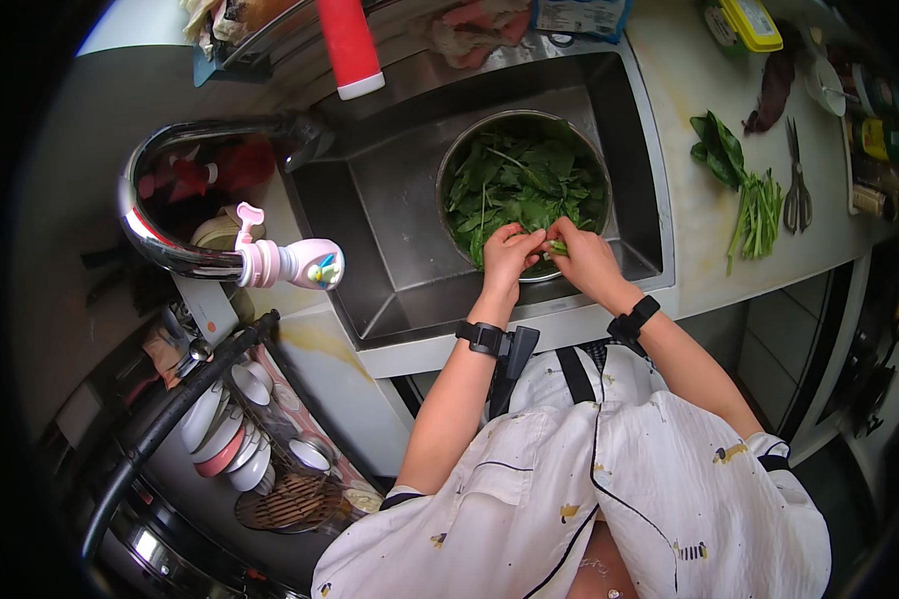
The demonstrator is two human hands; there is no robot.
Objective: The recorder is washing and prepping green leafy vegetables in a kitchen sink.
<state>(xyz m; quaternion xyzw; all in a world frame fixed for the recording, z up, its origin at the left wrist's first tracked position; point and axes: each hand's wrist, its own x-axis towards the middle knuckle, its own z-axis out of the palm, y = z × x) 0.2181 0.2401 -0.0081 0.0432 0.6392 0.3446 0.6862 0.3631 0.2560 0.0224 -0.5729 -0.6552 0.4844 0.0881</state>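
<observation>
A round metal pot [449, 161] full of leafy greens [524, 176] stands in the stainless steel sink [397, 247]. Over its near rim my left hand [511, 253] and my right hand [578, 256] meet, fingertips close together. Between the fingers of my right hand is a piece of green stem [559, 247]. My left fingers are pinched at the greens; what they grip is too small to tell. On the counter to the right lie a bunch of cut green stems [757, 217] and some loose leaves [719, 150], beside metal scissors [796, 196].
A chrome faucet [172, 258] with a pink and white spout extension [292, 263] arches at the sink's left. Above the sink hangs a red cylinder [350, 45]. A dish rack with bowls [249, 457] stands lower left. A yellow-lidded container [751, 24] is at the upper right.
</observation>
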